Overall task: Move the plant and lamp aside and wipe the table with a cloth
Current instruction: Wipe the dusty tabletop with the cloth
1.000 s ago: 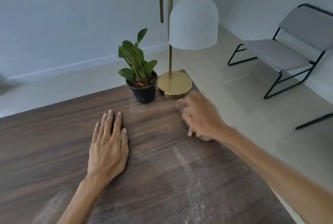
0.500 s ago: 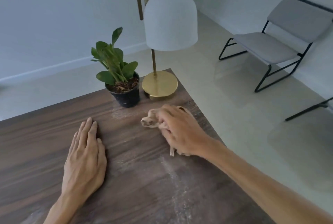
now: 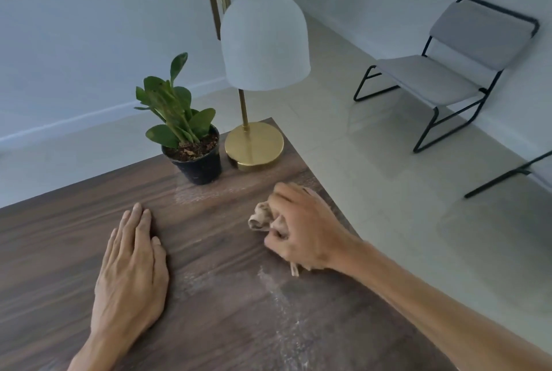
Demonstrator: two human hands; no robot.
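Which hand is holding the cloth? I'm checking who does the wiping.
The right hand: its fingers are curled round the crumpled beige cloth on the table. The left hand lies flat, holding nothing.

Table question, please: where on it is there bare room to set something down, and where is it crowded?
The table is bare between the left hand and the right hand, which grips the cloth, and along the near edge. The far corner is crowded: the potted plant stands close beside the lamp base.
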